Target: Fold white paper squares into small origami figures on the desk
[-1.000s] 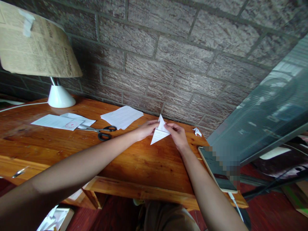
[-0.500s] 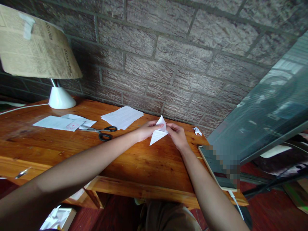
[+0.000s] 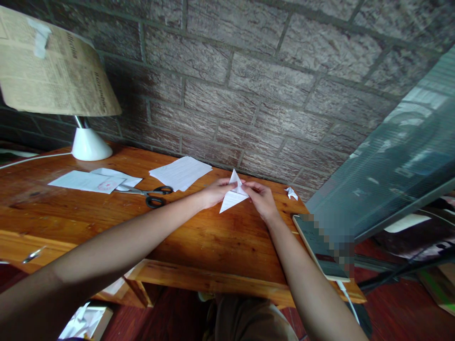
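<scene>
A white sheet of folded paper [image 3: 232,201] with faint print is held just above the wooden desk, one pointed end toward the wall and another toward me. My left hand [image 3: 217,193] is closed on its left side, the thumb pressing on the front face. My right hand [image 3: 260,195] pinches the right edge, its thumb on the fold in the middle. The fingers behind the paper are partly hidden.
Left of my hands lie black-handled scissors [image 3: 155,202], printed folded papers [image 3: 87,181] and a paper stack [image 3: 180,173]. A lamp [image 3: 91,144] stands farther left. On the right are a small folded paper figure [image 3: 291,193] and a tablet [image 3: 320,246] with a cable.
The paper's upper flap has been pressed narrower and flatter between the thumbs, and its point has shifted slightly left. My right thumb has moved inward onto the fold.
</scene>
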A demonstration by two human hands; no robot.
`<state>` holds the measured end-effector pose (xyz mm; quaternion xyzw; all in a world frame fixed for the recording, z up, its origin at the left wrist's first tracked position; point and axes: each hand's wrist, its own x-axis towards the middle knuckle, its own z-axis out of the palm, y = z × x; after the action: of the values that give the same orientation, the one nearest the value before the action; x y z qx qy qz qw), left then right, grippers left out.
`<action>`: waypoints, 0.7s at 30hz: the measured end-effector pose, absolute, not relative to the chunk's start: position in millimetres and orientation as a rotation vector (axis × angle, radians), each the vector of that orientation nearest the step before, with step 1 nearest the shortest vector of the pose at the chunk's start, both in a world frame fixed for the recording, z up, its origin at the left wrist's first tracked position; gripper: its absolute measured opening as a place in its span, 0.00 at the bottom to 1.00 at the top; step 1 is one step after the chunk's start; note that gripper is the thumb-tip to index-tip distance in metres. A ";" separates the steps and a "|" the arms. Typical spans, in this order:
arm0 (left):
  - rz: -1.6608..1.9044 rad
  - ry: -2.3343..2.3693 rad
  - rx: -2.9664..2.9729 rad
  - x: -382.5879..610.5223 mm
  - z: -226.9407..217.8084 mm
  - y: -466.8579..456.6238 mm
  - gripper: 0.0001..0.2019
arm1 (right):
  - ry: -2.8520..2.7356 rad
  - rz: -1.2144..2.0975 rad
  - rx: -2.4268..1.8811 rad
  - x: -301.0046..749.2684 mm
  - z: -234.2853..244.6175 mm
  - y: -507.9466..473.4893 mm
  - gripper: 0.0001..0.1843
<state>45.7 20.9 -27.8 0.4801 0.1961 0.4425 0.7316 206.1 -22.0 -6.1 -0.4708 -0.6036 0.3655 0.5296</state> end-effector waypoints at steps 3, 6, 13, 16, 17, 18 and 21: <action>0.989 0.414 1.108 44.7 -28.3 21.8 0.22 | -1.437 0.849 -1.132 205.9 -7.3 -21.1 0.16; 0.988 0.428 1.170 42.5 -27.5 21.9 0.21 | -1.434 0.843 -1.138 204.9 -6.8 -21.5 0.16; 1.005 0.475 1.124 42.3 -25.3 21.7 0.19 | -1.426 0.878 -1.152 201.8 -3.4 -25.0 0.16; 0.988 0.481 1.074 43.2 -24.7 21.3 0.22 | -1.441 0.862 -1.169 201.3 -3.8 -25.1 0.18; 0.983 0.481 1.059 43.4 -24.5 21.0 0.22 | -1.446 0.857 -1.173 201.2 -3.9 -25.1 0.19; 0.984 0.481 1.046 43.5 -24.4 20.7 0.22 | -1.449 0.853 -1.174 201.2 -3.9 -25.2 0.19; 0.985 0.488 1.032 43.4 -23.6 19.4 0.21 | -1.444 0.854 -1.163 201.0 -3.4 -25.6 0.19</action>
<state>43.4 19.4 -23.6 0.4686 0.2213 0.4472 0.7290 201.0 -25.6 -3.4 -0.4857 -0.6030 0.3566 0.5228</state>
